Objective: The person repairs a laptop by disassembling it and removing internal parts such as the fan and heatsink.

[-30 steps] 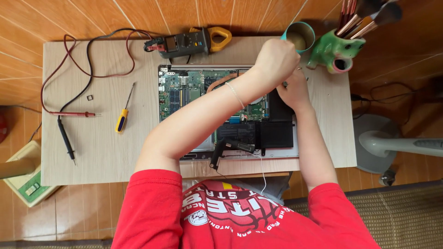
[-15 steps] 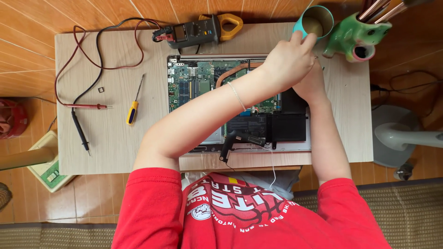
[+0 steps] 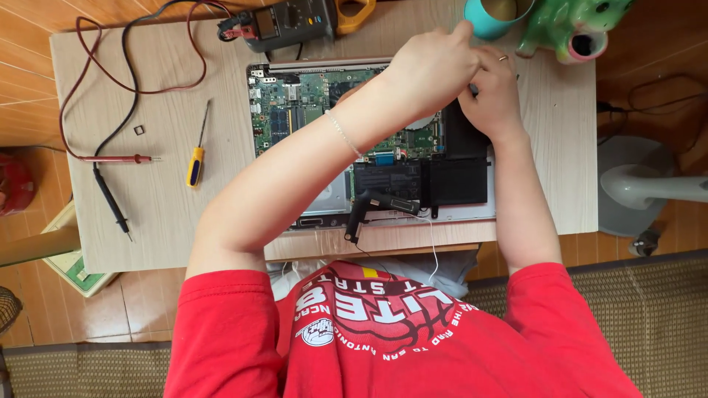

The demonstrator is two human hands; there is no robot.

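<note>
Both hands, left (image 3: 431,70) and right (image 3: 493,96), meet over the opened laptop (image 3: 310,110) near the surface's far edge; their grip is hidden. A teal cup (image 3: 488,22) stands just beyond.

Red short-sleeved shirt (image 3: 383,339) with white lettering, thin bracelet (image 3: 344,135) on left wrist, ring (image 3: 502,57) on right hand (image 3: 490,96)

Low table on a wooden floor.
From my feed I see a pale wooden table (image 3: 560,147) on orange-brown floorboards (image 3: 22,81), a woven mat (image 3: 664,317) below, and a grey fan base (image 3: 641,191) alongside.
</note>
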